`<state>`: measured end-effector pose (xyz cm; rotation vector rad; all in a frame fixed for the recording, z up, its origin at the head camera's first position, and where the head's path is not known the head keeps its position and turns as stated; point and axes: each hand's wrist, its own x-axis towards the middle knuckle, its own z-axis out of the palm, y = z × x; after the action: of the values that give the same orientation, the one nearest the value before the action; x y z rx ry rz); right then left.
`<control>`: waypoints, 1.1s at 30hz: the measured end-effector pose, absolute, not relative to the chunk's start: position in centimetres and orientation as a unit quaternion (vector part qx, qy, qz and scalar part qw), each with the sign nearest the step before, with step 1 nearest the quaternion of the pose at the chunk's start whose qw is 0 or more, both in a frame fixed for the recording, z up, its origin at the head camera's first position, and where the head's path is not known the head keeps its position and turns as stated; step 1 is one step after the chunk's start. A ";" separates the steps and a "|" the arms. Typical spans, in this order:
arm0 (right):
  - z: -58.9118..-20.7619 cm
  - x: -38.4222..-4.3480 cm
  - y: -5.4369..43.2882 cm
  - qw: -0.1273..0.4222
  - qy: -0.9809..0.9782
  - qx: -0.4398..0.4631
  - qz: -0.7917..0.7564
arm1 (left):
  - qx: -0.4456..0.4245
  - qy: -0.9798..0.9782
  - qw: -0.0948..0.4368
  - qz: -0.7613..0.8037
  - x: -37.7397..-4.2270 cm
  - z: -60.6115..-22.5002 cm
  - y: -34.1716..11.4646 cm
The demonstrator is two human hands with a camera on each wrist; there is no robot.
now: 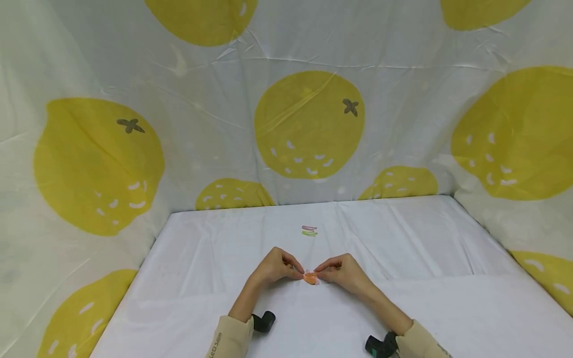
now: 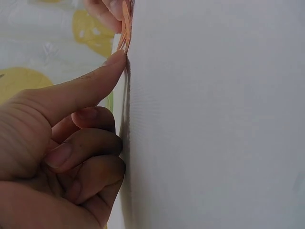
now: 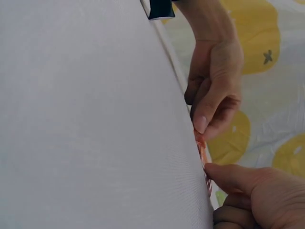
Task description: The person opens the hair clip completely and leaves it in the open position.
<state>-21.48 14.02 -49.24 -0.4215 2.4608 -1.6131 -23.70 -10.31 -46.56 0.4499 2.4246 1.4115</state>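
Note:
A small orange bundle of thin strands (image 1: 311,278), with some pale pink at its edge, lies low over the white table between both hands. My left hand (image 1: 276,266) pinches its left end between thumb and forefinger; in the left wrist view the other fingers curl toward the palm. At its right end my right hand (image 1: 342,271) pinches with thumb and forefinger. The bundle's exact kind is too small to tell. Farther back on the cloth lie a thin pink loop (image 1: 309,228) and a thin green loop (image 1: 309,233), one beside the other.
A white cloth (image 1: 179,323) with creases covers the table. Behind and at both sides hangs a pale curtain (image 1: 398,114) printed with large yellow fruit. Black wrist-camera mounts (image 1: 264,322) sit by the sleeves, near the tabletop.

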 end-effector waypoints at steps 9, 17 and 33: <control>-49.2 -21.4 13.9 0.071 0.833 -0.124 -0.535 | 0.175 0.837 0.155 0.495 -23.5 -46.6 -9.7; -48.8 -21.4 13.8 0.073 0.815 -0.102 -0.565 | 0.161 0.843 0.121 0.498 -23.6 -46.5 -9.1; -48.3 -21.3 13.3 0.073 0.810 -0.111 -0.572 | 0.144 0.789 0.119 0.585 -23.5 -45.9 -8.0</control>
<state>-21.33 13.30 -48.28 -0.3350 2.4325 -1.7174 -23.51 -8.02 -45.85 0.4195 2.3069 1.7110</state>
